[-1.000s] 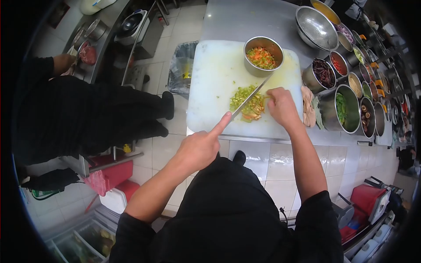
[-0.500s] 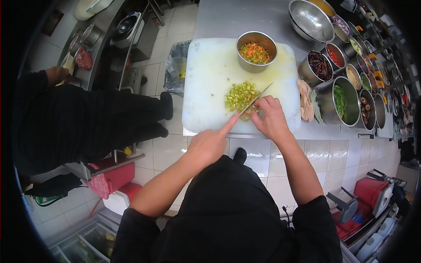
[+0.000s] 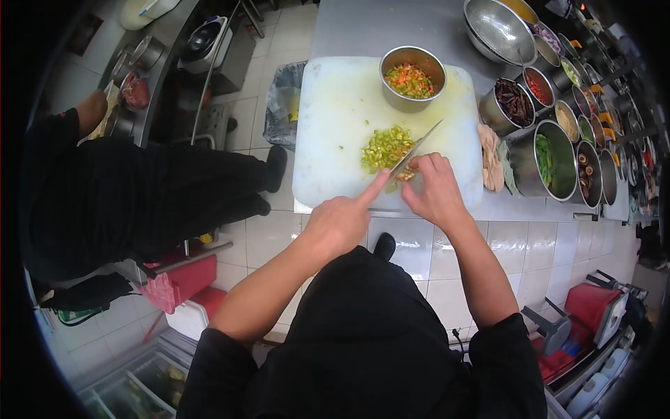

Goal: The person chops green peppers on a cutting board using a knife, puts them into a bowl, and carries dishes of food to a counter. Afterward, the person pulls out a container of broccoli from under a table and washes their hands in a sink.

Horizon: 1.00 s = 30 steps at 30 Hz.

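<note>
My left hand [image 3: 338,222] is wrapped round a knife, one finger stretched along the blade [image 3: 417,149]. The blade slants up to the right over a white cutting board [image 3: 324,140]. My right hand [image 3: 436,185] is beside the blade, its bent fingertips pressed on a small bunch of pale pepper pieces [image 3: 405,174]. Chopped green pepper [image 3: 382,148] lies in a loose pile left of the knife. Behind it on the board, a steel pot [image 3: 412,102] holds diced red, orange and green pieces.
Right of the board lie crumpled cloths [image 3: 490,159] and steel pots, one with dried chilies [image 3: 514,102], another with green vegetables [image 3: 545,159]. A colander [image 3: 500,31] stands farther back. A lined bin [image 3: 283,105] is left of the table; a person in black [image 3: 139,188] stands beyond.
Since a second ago, my right hand has moved in beside the blade onto the pepper pieces, and the knife has come down nearer them. The other person's hand has shifted slightly.
</note>
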Each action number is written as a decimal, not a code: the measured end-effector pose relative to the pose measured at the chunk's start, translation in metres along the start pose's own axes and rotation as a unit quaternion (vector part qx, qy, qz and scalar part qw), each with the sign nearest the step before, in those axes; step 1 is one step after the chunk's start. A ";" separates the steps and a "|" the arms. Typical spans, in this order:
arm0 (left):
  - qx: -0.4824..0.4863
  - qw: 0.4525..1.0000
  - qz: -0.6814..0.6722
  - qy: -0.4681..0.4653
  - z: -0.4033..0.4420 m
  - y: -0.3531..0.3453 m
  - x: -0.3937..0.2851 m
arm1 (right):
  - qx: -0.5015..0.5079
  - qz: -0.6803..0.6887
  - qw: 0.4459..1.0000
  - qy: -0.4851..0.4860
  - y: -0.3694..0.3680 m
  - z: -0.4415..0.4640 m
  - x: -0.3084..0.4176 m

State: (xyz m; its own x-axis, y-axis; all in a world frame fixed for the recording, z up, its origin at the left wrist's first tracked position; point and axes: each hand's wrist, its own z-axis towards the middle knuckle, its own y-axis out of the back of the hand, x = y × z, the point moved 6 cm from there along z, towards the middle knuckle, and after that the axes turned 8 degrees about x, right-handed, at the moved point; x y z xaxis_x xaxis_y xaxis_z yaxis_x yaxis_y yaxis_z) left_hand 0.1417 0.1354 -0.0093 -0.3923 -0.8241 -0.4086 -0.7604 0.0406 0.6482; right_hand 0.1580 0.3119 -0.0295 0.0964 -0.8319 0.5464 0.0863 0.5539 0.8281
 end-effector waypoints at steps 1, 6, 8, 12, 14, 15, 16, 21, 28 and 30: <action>0.000 1.000 -0.004 -0.005 -0.006 0.001 -0.002 | 0.001 -0.001 1.000 0.001 0.000 -0.002 0.000; 0.010 1.000 -0.025 0.011 -0.003 -0.022 0.002 | 0.017 -0.020 0.999 0.018 -0.007 -0.004 -0.004; -0.003 1.000 -0.018 -0.007 0.012 -0.016 -0.002 | 0.010 -0.019 0.999 0.029 -0.004 -0.006 -0.001; -0.023 0.999 -0.007 -0.025 0.012 0.000 -0.010 | -0.009 0.007 1.000 0.014 0.001 -0.009 0.001; -0.015 0.999 0.001 -0.032 -0.002 -0.002 -0.010 | -0.014 0.008 1.000 0.019 0.000 -0.012 0.000; -0.011 0.999 0.005 -0.034 -0.006 -0.003 -0.010 | -0.014 0.003 1.000 0.023 -0.001 -0.012 -0.001; -0.005 1.000 0.002 -0.030 -0.002 -0.007 -0.009 | -0.014 -0.001 1.000 0.028 -0.002 -0.012 -0.001; 0.006 1.000 0.020 -0.005 0.011 -0.006 -0.012 | -0.026 0.003 0.999 0.039 -0.001 -0.014 -0.003; -0.008 1.000 0.009 -0.024 0.015 -0.009 -0.003 | -0.036 0.003 0.998 0.052 -0.006 -0.010 -0.006; -0.011 1.000 0.025 -0.005 0.010 0.006 -0.001 | -0.067 0.008 0.996 0.053 -0.001 -0.005 -0.002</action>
State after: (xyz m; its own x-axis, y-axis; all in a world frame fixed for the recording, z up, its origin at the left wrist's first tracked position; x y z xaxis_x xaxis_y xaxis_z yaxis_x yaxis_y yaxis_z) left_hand 0.1328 0.1425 -0.0115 -0.4345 -0.8162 -0.3810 -0.7282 0.0694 0.6818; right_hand 0.1623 0.3132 -0.0316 0.2022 -0.8189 0.5371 0.2157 0.5723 0.7912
